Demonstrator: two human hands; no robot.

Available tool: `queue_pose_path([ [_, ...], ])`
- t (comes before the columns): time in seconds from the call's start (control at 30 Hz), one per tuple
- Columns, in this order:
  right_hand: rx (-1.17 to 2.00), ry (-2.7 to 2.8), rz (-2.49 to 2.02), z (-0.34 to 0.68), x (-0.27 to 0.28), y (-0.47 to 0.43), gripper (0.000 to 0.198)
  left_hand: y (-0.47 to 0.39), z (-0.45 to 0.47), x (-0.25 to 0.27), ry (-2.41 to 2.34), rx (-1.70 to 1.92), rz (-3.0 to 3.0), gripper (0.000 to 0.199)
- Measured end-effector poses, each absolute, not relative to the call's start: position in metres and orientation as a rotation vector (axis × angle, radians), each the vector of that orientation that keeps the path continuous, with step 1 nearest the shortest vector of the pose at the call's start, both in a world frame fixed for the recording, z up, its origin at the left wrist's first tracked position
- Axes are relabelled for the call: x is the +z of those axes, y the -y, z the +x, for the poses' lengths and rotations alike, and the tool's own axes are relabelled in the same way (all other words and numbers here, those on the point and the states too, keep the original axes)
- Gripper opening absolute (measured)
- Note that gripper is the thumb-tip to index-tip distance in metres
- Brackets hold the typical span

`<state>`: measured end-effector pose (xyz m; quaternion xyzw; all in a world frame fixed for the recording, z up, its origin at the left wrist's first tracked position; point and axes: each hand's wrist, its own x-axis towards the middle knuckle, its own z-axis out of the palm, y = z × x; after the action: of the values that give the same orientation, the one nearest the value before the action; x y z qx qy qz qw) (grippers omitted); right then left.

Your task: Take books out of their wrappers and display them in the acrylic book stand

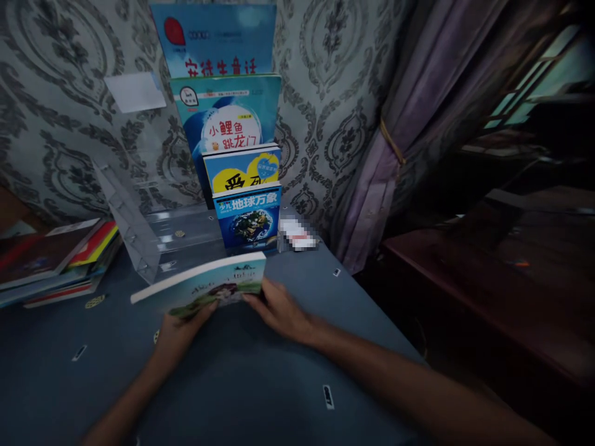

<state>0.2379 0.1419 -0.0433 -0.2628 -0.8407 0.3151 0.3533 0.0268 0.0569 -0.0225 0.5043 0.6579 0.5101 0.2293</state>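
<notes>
Between my two hands is a paperback book [227, 282] with a green and pale blue cover, tilted and slightly blurred. My left hand [186, 325] grips its lower edge, thumb on the cover. My right hand [281, 310] holds the right end, thumb in front and the other fingers hidden behind. Just beyond, a clear stepped book stand [134, 229] carries books in a rising row on its right side: a blue book with a globe [251, 223], a yellow book [227, 173], a teal book [190, 118] and a tall blue book [218, 31].
Several flat books [56, 254] lie stacked at the left on the grey-blue table [260, 390]. A blurred-out white item [297, 235] lies right of the stand. Patterned wallpaper [334, 62] rises behind, with a tied purple curtain [395, 124] and a dark red surface [465, 291] to the right.
</notes>
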Motion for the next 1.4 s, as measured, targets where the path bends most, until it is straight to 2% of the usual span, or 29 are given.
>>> queue_pose_path([
  [0.17,0.837,2.036,-0.785,0.242,-0.039,-0.154,0.026,-0.085,0.041,-0.007,-1.637,1.457,1.382,0.038],
  [0.3,0.698,2.001,-0.775,0.246,-0.025,-0.171,0.024,-0.105,0.048,0.011,-1.503,1.561,1.419,0.033],
  [0.43,0.583,1.942,-0.712,0.245,-0.001,-0.192,0.031,-0.121,0.051,0.034,-1.379,1.667,1.563,0.029],
  [0.77,0.498,1.940,-0.578,0.246,0.038,-0.220,0.037,-0.156,0.044,0.048,-1.358,1.879,1.752,0.042],
  [1.13,0.470,1.990,-0.608,0.253,0.026,-0.246,0.043,-0.160,0.042,0.044,-1.751,1.624,1.904,0.034],
  [1.4,0.473,2.075,-0.653,0.261,0.023,-0.254,0.037,-0.161,0.046,0.039,-1.934,1.536,1.871,0.035],
])
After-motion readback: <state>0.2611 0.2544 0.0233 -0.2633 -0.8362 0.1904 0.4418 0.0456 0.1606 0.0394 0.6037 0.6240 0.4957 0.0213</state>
